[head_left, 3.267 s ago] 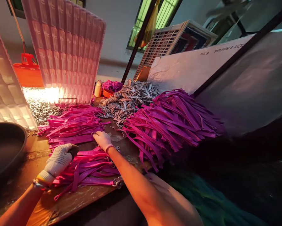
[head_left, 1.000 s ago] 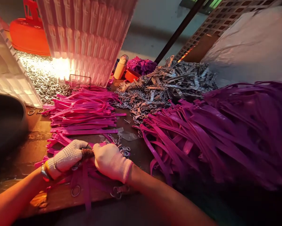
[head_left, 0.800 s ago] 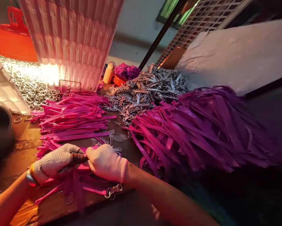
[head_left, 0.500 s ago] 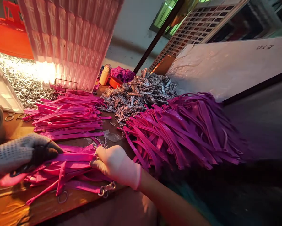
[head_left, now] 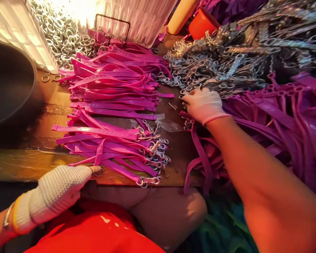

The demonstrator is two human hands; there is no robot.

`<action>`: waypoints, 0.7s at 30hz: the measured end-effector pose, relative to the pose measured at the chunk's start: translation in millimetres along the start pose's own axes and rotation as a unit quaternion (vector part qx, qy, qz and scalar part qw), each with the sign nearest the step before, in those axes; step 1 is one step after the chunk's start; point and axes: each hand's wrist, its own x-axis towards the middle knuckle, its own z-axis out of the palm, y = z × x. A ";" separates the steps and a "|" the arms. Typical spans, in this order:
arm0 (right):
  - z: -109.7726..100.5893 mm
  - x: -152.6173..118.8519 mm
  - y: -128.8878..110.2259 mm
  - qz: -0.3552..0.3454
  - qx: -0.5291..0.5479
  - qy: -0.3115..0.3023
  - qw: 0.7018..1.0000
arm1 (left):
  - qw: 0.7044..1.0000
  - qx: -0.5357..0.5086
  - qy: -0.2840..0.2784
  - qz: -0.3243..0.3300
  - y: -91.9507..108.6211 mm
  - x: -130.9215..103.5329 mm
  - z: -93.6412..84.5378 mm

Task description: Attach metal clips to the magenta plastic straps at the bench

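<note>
My left hand (head_left: 59,193), in a white dotted glove, is closed at the table's front edge. What its curled fingers hold is hidden; a metal ring (head_left: 101,172) shows at the fingertips. My right hand (head_left: 204,104), in a thin white glove, reaches to the near edge of the heap of metal chain pieces (head_left: 213,66). Its fingers are pinched down among the links, and what is between them cannot be made out. Between my hands lies a bunch of pink straps (head_left: 102,138) with chains (head_left: 155,156) at their right ends.
Behind that bunch lies a stack of pink straps (head_left: 115,86). Many purple straps (head_left: 274,119) heap at the right. Metal rings (head_left: 65,31) pile at back left, near a dark round container (head_left: 11,84). An orange cup (head_left: 202,24) and a wire stand (head_left: 113,19) are behind.
My right hand has let go of the pink strap and moved right to the chain heap. My left hand has left the strap and drawn back to the table edge. The view has tilted down.
</note>
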 end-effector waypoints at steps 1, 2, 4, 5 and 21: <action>0.7 1.6 2.2 -0.002 0.000 -0.001 1.000 | 0.998 0.054 -0.008 0.010 -3.6 -1.1 10.4; 0.7 2.4 2.7 -0.001 0.007 0.004 1.000 | 0.992 0.121 -0.008 0.025 -7.1 -2.2 20.5; -0.4 3.1 -0.2 0.005 0.040 0.026 0.999 | 0.974 0.222 0.009 0.040 -14.9 -5.3 38.5; -1.3 3.1 -3.2 0.010 0.062 0.044 0.997 | 0.968 0.247 0.016 0.036 -19.3 -7.5 45.5; -55.3 -232.7 -179.5 -0.068 0.513 -0.043 0.855 | 0.936 -0.344 -0.045 -0.059 42.4 20.1 26.0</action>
